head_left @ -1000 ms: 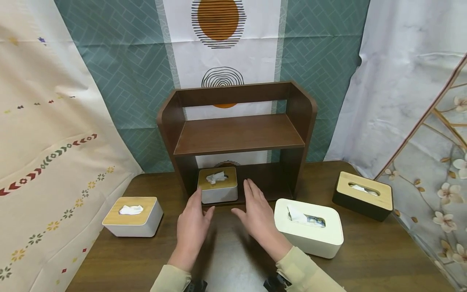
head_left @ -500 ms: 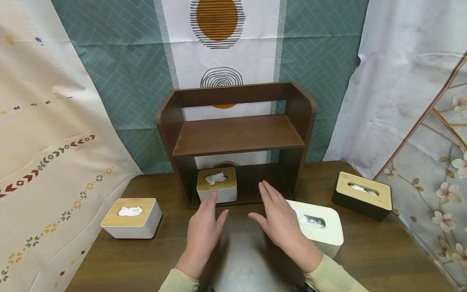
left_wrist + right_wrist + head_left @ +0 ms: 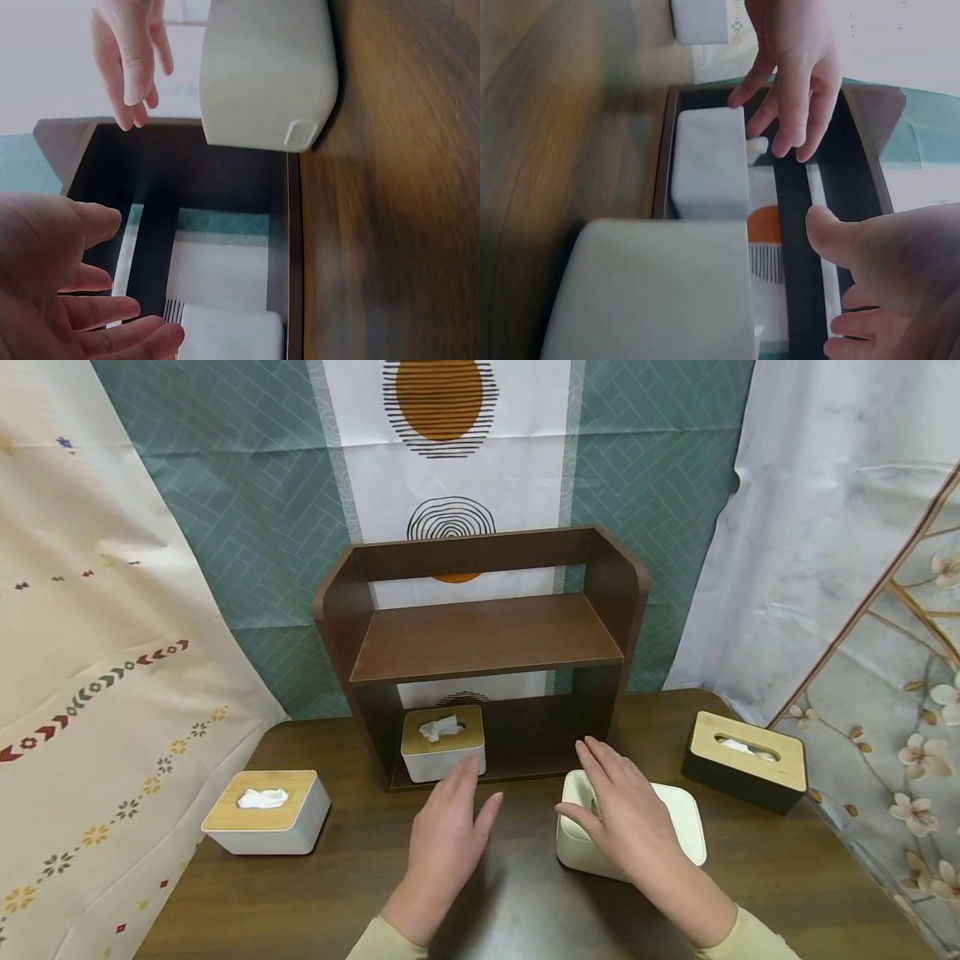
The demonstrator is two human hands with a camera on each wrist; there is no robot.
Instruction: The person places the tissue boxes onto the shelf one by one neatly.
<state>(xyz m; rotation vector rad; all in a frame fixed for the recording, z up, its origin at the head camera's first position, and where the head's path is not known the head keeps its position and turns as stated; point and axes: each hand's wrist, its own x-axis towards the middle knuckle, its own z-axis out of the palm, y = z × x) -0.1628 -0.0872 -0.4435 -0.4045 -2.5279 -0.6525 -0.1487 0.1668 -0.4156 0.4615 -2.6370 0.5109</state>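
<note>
My left hand [image 3: 447, 843] hovers over the table in front of the shelf, fingers extended and holding nothing. Just beyond its fingertips, a white tissue box [image 3: 442, 745] with a wooden lid stands at the left of the shelf's lower level. My right hand [image 3: 633, 818] is above the cream tissue box [image 3: 686, 822], hiding much of its top, fingers straight and thumb spread. In the left wrist view the cream box [image 3: 270, 75] stands on the table before the brown shelf [image 3: 294, 247]. The right wrist view shows the box in the shelf [image 3: 711, 161] near the left hand's fingers.
A two-level brown shelf [image 3: 487, 639] stands at the back of the wooden table [image 3: 300, 902]. Another white tissue box with a wooden lid [image 3: 266, 810] is at the left. A black tissue box with a wooden lid [image 3: 746, 760] sits at the far right. Fabric hangs behind.
Both hands have drawn back from the white tissue box in the shelf and moved right. The right hand has come over the cream tissue box. The boxes stay in place.
</note>
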